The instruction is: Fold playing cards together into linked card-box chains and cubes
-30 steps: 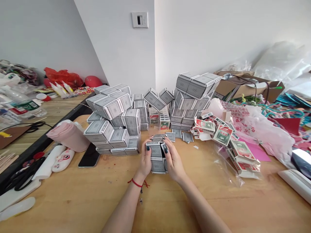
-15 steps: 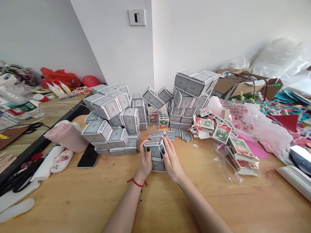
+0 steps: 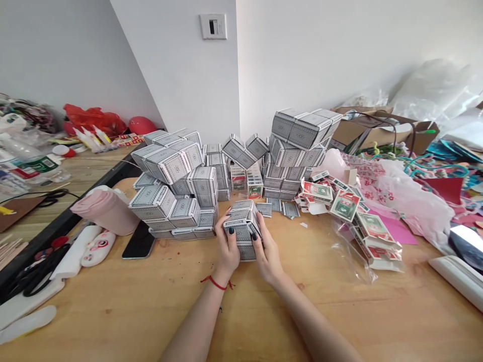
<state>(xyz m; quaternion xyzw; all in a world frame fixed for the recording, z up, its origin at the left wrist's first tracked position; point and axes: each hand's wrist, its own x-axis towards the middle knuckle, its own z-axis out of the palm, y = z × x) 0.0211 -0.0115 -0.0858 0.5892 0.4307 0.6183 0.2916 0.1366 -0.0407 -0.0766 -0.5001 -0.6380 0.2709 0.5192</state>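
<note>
A block of playing-card cubes (image 3: pixel 241 213), grey-patterned, is clasped between my two hands over the middle of the table. My left hand (image 3: pixel 228 249) presses its left side, thumb on the near face. From the right, my right hand (image 3: pixel 268 254) grips it, with a finger near a card edge that stands slightly away from the block. Beyond it, a few loose playing cards (image 3: pixel 290 208) lie on the wood. Stacked card cubes rise in a left pile (image 3: pixel 169 166) and a right pile (image 3: pixel 294 151), with two tilted cubes between them.
Opened card boxes (image 3: pixel 345 203) and clear plastic film lie to the right, beside a pink-printed plastic bag (image 3: pixel 400 191). On the left are a phone (image 3: pixel 139 240), a pink roll (image 3: pixel 105 211) and black scissors (image 3: pixel 45 269). A wall stands behind the piles.
My hands have tilted the block slightly, so more of its top shows. The right-hand fingers have shifted a little along its edge. The piles have stayed as they were.
</note>
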